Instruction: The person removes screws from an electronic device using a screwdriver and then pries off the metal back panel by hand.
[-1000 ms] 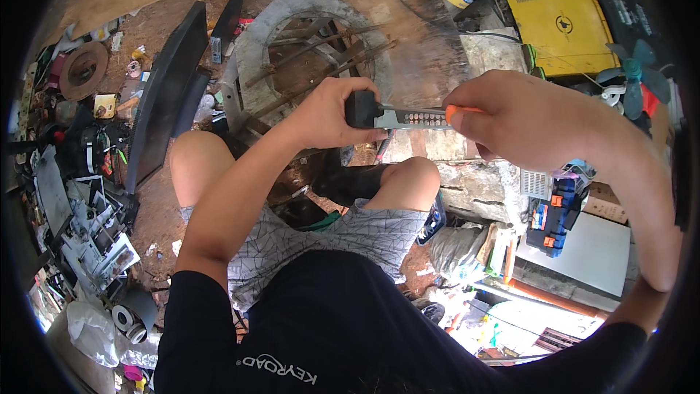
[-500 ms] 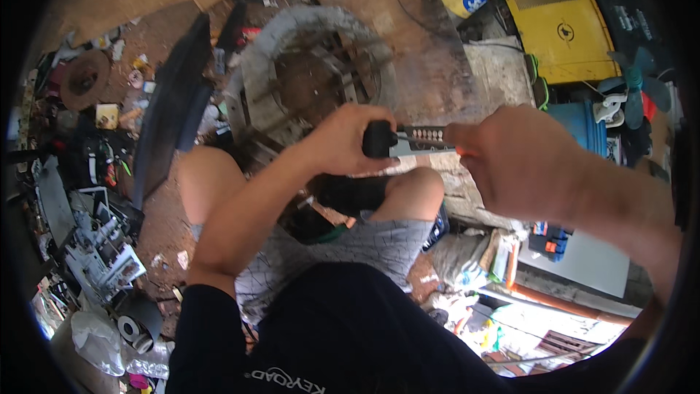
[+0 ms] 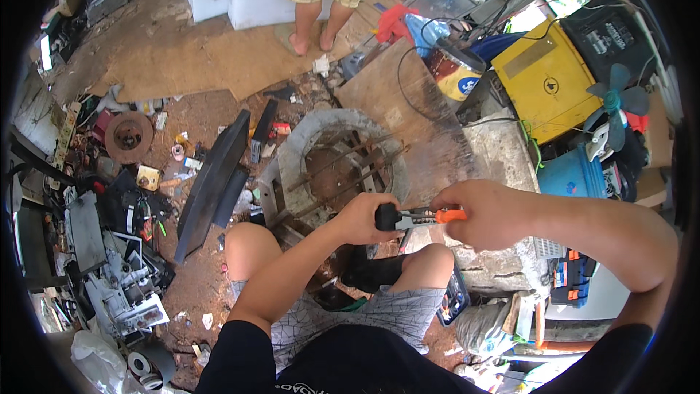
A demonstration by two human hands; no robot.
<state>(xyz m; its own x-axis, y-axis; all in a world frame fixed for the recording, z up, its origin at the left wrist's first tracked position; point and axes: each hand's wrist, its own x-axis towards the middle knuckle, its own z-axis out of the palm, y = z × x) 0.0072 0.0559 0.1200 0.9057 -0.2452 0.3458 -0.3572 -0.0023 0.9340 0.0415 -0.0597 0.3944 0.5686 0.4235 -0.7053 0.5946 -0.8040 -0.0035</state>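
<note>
Above my knees, my left hand [image 3: 360, 220] is closed around a black rounded part [image 3: 387, 217]. A pale metal piece [image 3: 405, 223] juts out from its right side. My right hand [image 3: 485, 211] grips a screwdriver [image 3: 450, 215] by its orange handle. The shaft points left, along the metal piece toward the black part. I cannot tell whether the tip touches it. Beyond both hands, on the floor, lies a round concrete ring [image 3: 292, 153] with rusty bars across its opening.
A wooden board [image 3: 430, 138] and a concrete slab [image 3: 503, 153] lie ahead and right. A yellow case [image 3: 547, 76], a blue bucket [image 3: 572, 175] and a fan [image 3: 616, 98] stand at the right. Dark panels [image 3: 215, 182] and scrap parts [image 3: 120, 284] crowd the left. Another person's legs [image 3: 321, 18] show at the top.
The view has tilted up, bringing another person's legs into sight. My right hand has shifted relative to the left, showing more of the orange handle. Both hands keep their holds.
</note>
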